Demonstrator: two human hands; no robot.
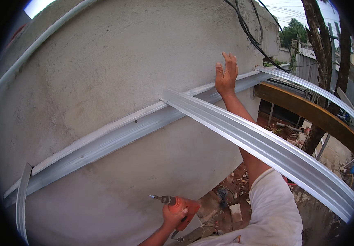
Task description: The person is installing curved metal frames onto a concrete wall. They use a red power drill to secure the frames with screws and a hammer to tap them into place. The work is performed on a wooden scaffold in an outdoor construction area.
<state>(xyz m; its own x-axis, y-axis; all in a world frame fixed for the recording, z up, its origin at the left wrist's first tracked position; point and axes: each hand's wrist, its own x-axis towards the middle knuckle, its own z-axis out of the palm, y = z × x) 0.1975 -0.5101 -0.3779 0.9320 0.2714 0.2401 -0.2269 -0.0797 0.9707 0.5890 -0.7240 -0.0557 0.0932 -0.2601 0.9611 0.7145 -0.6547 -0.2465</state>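
My left hand (pixel 173 217) grips an orange power drill (pixel 187 207) with a bit at its tip, low in front of the concrete wall (pixel 78 74). My right hand (pixel 226 78) is raised with fingers apart, beside a long metal channel (pixel 115 127) running along the wall; it appears to hold nothing. My right forearm passes behind a cross channel (pixel 259 143), whose far end rests on the wall channel and which reaches toward the lower right.
A short metal piece (pixel 23 201) meets the wall channel at left; another channel (pixel 316 88) and a brown beam (pixel 304 104) span the right. White conduit (pixel 37 45) and black cables (pixel 253 39) run above. Tree trunks (pixel 322 57) stand beyond, over rubble-strewn ground (pixel 230 188).
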